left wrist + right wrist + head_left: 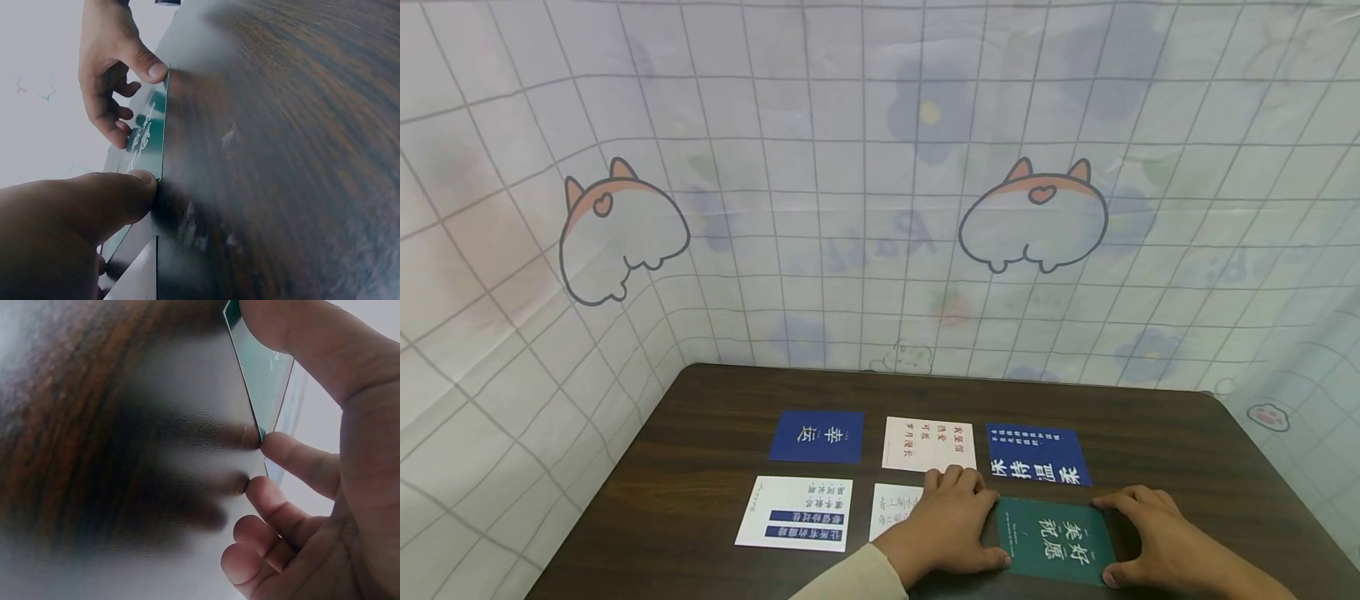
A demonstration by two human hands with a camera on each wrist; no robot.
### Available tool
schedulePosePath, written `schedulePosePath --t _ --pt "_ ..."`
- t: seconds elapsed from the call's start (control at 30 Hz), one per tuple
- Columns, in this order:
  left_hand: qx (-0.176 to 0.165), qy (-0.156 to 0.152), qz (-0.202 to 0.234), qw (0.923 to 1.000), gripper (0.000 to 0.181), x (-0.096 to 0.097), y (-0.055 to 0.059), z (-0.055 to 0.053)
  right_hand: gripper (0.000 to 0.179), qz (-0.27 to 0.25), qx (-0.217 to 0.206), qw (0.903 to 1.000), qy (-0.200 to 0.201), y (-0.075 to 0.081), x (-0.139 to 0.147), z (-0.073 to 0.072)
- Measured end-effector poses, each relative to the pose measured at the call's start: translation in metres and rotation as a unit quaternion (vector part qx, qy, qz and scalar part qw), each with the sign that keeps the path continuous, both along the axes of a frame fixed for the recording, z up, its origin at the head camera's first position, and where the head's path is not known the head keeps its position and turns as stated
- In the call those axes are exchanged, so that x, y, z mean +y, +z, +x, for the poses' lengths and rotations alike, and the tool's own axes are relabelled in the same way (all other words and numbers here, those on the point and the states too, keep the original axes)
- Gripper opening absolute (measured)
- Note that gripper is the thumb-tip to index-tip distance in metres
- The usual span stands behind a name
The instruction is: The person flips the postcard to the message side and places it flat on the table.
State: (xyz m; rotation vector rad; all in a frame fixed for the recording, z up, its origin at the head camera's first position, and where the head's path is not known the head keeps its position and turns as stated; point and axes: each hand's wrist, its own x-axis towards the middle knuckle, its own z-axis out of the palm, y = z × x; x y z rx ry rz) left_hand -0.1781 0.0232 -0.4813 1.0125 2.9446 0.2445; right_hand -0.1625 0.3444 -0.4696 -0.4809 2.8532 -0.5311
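A green card [1056,537] with white characters lies at the near right of the table. My left hand [951,521] holds its left side, thumb at the near corner and fingers by the far corner. At the opposite side, my right hand [1168,537] grips the card with thumb and index finger spread across the short edge. In the right wrist view, the index fingertip [275,444] meets one corner of the card, while the other fingers rest curled beside it. A white card [891,504] with grey writing is partly hidden behind the left hand.
Other cards lie in rows: a blue one [818,437] at far left, a cream one [925,442] with red writing, a blue one [1037,454] behind the green card, and a white-and-blue one [797,512] at near left. A patterned curtain [850,250] surrounds the dark wooden table [647,500].
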Motion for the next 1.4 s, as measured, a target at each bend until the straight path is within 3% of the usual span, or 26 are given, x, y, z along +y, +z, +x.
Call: schedulePosePath --t 0.47,0.8,1.4 --pt "-0.021 0.007 -0.002 0.9997 0.077 0.001 0.006 0.001 0.086 0.007 0.012 0.9999 -0.007 -0.002 -0.002 -0.005" --pt "-0.024 0.012 -0.006 0.9996 0.077 0.002 0.007 0.0 0.081 0.01 -0.006 0.9997 -0.021 0.002 -0.006 -0.01" --pt "-0.026 0.013 -0.003 0.9996 0.077 0.003 0.006 0.0 0.083 0.007 0.0 1.0 -0.006 0.003 -0.006 -0.012"
